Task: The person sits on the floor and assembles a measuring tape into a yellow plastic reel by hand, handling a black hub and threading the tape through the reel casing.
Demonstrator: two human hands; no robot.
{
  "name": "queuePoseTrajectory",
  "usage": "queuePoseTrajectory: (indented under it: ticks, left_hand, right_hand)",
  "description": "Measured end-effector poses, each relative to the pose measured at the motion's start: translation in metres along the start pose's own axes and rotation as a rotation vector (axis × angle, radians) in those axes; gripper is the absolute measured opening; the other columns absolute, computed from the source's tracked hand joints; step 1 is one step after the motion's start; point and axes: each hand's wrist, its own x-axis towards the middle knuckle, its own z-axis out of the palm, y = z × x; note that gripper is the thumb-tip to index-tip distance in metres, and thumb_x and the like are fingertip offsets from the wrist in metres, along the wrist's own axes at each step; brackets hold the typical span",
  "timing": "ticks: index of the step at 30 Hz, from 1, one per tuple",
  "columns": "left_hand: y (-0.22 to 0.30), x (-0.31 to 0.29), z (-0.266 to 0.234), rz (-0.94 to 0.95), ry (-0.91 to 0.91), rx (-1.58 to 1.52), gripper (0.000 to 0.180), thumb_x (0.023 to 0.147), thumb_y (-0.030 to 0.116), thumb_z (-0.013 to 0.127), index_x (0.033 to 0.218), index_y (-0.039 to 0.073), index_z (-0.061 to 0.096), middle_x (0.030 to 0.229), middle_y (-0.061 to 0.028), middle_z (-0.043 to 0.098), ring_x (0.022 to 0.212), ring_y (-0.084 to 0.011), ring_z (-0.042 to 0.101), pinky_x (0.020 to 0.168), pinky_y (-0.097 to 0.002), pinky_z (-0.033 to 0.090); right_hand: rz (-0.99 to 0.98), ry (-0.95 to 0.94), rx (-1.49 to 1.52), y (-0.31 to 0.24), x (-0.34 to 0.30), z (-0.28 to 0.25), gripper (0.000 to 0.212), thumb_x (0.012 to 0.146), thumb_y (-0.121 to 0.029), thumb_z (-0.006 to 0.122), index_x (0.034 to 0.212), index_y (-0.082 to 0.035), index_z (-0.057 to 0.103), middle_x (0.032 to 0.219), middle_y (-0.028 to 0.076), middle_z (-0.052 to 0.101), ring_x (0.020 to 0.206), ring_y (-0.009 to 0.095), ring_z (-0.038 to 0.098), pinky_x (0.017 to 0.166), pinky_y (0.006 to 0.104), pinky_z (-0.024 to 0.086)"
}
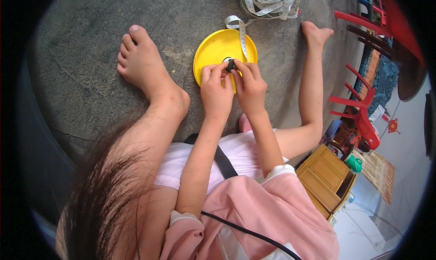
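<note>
Between my legs a round yellow disc-shaped case [211,46] lies on the grey floor, with a pale ring at its middle. Over its near half, my left hand [217,90] and my right hand [250,87] meet and pinch a small black part [231,65] between their fingertips. What kind of part it is, I cannot tell. A white measuring tape [270,3] with dark markings is heaped loose beyond the case. One end of it curls over the rim and runs down to the case's middle, close to my right fingers.
My bare feet rest on the concrete floor [91,65] on both sides. To the right stand red plastic chairs [361,108], a dark round table [408,69] and a wooden cabinet [324,174]. A black cord [250,233] crosses my pink shirt.
</note>
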Motion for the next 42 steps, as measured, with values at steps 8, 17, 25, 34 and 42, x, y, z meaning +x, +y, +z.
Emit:
queuePoseTrajectory:
  ticks: [8,17,25,34,42]
  left_hand:
    - [0.002,0.001,-0.002,0.001,-0.009,-0.005,0.018,0.067,-0.001,0.053,0.085,-0.001,0.052,0.078,-0.0083,0.045,0.063,-0.0156,0.051,0.060,-0.0252,0.043]
    - [0.002,0.003,-0.004,0.045,-0.002,0.026,0.016,0.069,0.001,0.051,0.085,-0.002,0.052,0.077,-0.0085,0.045,0.062,-0.0157,0.052,0.058,-0.0252,0.043]
    - [0.001,0.006,-0.005,0.052,-0.010,0.022,0.016,0.068,0.001,0.052,0.084,0.000,0.053,0.077,-0.0083,0.046,0.062,-0.0159,0.053,0.058,-0.0248,0.044]
    - [0.002,0.006,-0.007,0.037,-0.061,0.058,0.017,0.067,0.000,0.053,0.083,0.001,0.048,0.078,-0.0086,0.044,0.063,-0.0159,0.052,0.059,-0.0255,0.043]
    - [-0.001,0.004,-0.004,-0.022,-0.047,0.052,0.028,0.065,0.001,0.056,0.089,0.000,0.041,0.080,-0.0088,0.044,0.065,-0.0160,0.051,0.060,-0.0259,0.043]
  right_hand:
    - [-0.207,-0.062,0.031,0.011,0.009,-0.002,0.013,0.065,-0.002,0.056,0.077,-0.002,0.053,0.066,0.008,0.050,0.056,0.022,0.052,0.048,0.0280,0.042]
    - [0.186,0.121,0.077,-0.011,-0.002,0.016,0.008,0.067,-0.004,0.054,0.070,0.000,0.048,0.067,0.011,0.049,0.056,0.026,0.051,0.049,0.0322,0.042]
    - [0.241,0.107,0.088,-0.014,-0.001,0.012,0.010,0.067,-0.006,0.054,0.074,-0.001,0.050,0.069,0.011,0.049,0.057,0.026,0.052,0.049,0.0320,0.043]
    - [-0.134,-0.114,0.012,0.007,0.009,-0.006,0.019,0.065,-0.004,0.054,0.084,-0.003,0.052,0.072,0.008,0.050,0.057,0.022,0.053,0.048,0.0286,0.044]
    - [-0.313,-0.223,-0.075,0.017,0.016,-0.014,0.019,0.063,-0.005,0.052,0.081,-0.002,0.052,0.071,0.007,0.050,0.058,0.020,0.053,0.048,0.0271,0.044]
